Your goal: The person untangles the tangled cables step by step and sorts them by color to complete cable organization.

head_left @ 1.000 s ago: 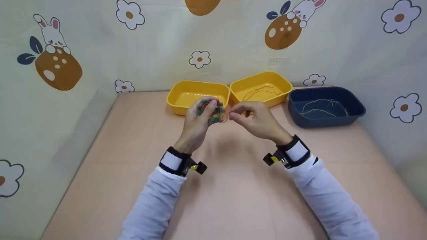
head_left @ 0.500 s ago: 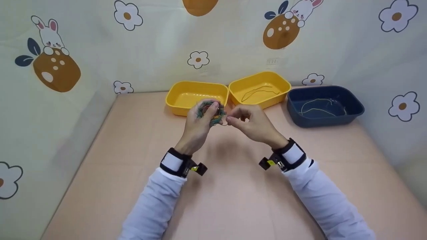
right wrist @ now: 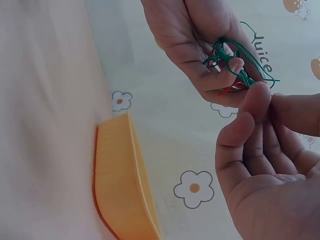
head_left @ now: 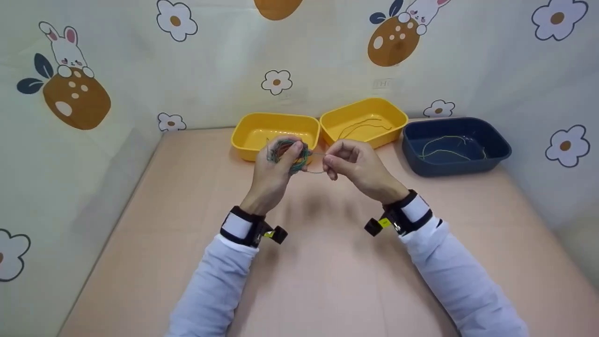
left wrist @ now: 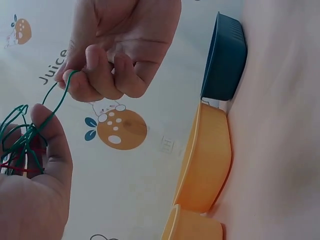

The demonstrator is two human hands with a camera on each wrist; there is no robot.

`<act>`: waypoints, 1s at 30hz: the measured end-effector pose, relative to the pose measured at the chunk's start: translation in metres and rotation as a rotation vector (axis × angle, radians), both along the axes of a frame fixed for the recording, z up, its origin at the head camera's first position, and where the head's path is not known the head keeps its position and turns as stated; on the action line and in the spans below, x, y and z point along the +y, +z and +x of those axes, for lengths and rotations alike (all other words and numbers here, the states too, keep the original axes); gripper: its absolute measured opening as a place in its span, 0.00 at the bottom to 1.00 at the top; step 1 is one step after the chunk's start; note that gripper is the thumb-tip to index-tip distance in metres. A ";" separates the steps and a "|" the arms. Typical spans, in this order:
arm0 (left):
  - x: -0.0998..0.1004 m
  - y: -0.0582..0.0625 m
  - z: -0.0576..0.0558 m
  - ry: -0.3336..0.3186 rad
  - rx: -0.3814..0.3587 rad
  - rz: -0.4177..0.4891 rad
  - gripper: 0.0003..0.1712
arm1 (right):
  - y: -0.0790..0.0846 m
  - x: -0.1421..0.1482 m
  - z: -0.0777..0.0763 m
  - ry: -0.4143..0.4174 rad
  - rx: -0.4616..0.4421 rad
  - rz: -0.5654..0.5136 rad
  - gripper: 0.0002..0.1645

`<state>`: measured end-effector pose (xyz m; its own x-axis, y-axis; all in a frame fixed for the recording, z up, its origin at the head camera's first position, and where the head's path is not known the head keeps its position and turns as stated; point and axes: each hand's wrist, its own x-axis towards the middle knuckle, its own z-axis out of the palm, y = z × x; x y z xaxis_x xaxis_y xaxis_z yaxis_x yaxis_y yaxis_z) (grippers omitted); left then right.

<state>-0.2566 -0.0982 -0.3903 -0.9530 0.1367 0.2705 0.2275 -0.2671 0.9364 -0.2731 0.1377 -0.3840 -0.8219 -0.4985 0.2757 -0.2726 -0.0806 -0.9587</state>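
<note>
A tangled bundle of thin green and red string (left wrist: 25,137) is held in the left hand (head_left: 273,177), with the thumb pressed over it. One green strand (left wrist: 66,91) runs out of the bundle as a loop, and the right hand (head_left: 361,167) pinches it between thumb and forefinger. In the left wrist view this loop passes over the right forefinger while the other right fingers (left wrist: 127,75) curl toward the palm. The right wrist view shows a loose green end sticking up beside the bundle (right wrist: 225,57). Both hands are raised above the table, in front of the bins.
Behind the hands stand a left yellow bin (head_left: 238,146), a second yellow bin (head_left: 395,135) with a thin strand inside, and a dark blue bin (head_left: 449,169) with yellowish strands (head_left: 444,151). The pink-covered table (head_left: 318,281) meets a patterned wall cloth at the back.
The right hand has shifted slightly away from the left, drawing the strand out into a longer loop between them. The left hand keeps its grip on the bundle, moving a little left.
</note>
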 end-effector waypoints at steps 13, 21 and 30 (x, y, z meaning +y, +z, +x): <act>-0.006 -0.001 -0.001 -0.059 0.070 -0.167 0.12 | 0.006 0.005 0.002 -0.079 0.014 0.014 0.07; -0.015 0.002 -0.003 -0.049 0.087 -0.198 0.13 | 0.010 0.019 -0.003 -0.180 0.114 0.126 0.10; -0.040 0.003 -0.011 0.063 0.138 -0.220 0.13 | 0.021 0.040 -0.009 -0.158 0.134 0.348 0.13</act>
<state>-0.2673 -0.1383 -0.3869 -0.9177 0.1486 0.3685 0.3665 -0.0417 0.9295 -0.2822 0.1778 -0.3629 -0.8642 -0.4512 0.2226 -0.3802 0.2959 -0.8763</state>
